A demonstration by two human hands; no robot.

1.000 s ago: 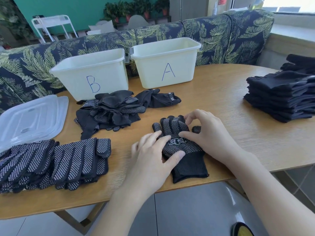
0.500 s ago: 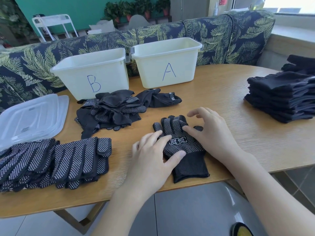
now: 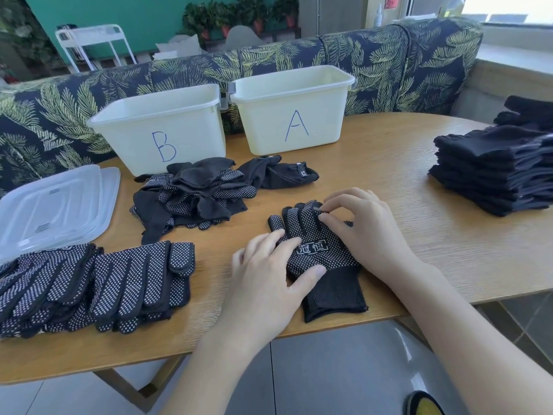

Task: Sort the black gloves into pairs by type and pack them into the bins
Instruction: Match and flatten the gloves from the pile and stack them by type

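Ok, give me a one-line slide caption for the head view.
Left hand presses a white-dotted black knit glove on the wooden table while the right hand pinches its fingertips.

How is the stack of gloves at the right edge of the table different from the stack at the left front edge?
The right stack is plain black; the left stack shows white dots. The right stack is folded and taller; the left stack lies flatter with glove fingers spread toward the table edge. Both are black gloves outside the bins.
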